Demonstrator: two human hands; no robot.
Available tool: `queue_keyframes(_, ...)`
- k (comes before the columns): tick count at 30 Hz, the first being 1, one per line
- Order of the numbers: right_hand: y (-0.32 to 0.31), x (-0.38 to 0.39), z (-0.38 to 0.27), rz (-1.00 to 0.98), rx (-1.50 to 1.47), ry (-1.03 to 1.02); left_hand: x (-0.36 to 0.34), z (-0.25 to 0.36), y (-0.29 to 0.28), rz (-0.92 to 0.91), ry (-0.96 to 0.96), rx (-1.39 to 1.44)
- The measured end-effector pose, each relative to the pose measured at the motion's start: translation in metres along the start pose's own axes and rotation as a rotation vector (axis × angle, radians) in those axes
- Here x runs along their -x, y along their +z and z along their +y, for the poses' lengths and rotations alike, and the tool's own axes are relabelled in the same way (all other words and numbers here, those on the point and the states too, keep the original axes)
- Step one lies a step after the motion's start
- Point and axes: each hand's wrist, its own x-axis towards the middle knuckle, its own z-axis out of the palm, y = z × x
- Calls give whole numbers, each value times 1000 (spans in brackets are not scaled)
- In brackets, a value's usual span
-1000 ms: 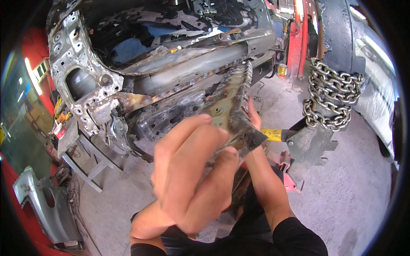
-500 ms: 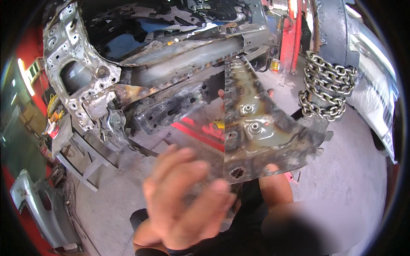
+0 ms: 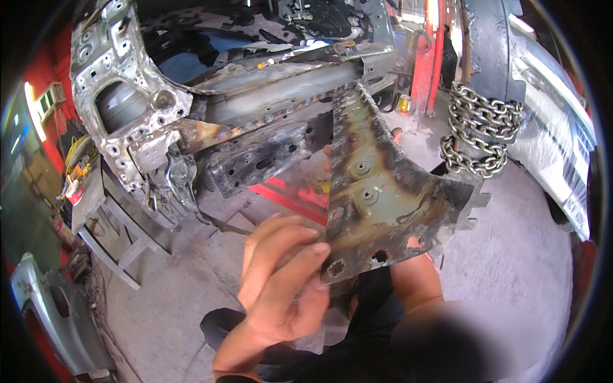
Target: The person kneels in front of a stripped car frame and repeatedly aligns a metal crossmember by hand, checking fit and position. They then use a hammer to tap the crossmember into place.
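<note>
A flared sheet-metal panel, grey-green with scorched brown patches (image 3: 389,220), is held up in front of the person, narrow end far. The right hand (image 3: 397,135), mostly hidden behind it, grips it, fingertips showing at both edges. The left hand (image 3: 281,281) is loosely curled by its near left corner; whether it touches, I cannot tell. Far left stands a stripped grey metal car body (image 3: 287,86).

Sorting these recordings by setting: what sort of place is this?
Probably an auto body repair shop, judging by the stripped car body, the loose silver body panel at lower left, and the thick steel chain wound around a dark post.
</note>
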Motion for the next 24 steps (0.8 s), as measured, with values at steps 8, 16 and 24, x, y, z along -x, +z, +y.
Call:
queue_keyframes(8,31,1,-3,124,92,30,4,1,-2,51,26,26)
queue_keyframes(16,74,3,6,362,218,12,15,-2,-12,131,-4,-55)
queue_keyframes(24,102,-6,33,500,309,-4,14,-10,-27,197,37,-22)
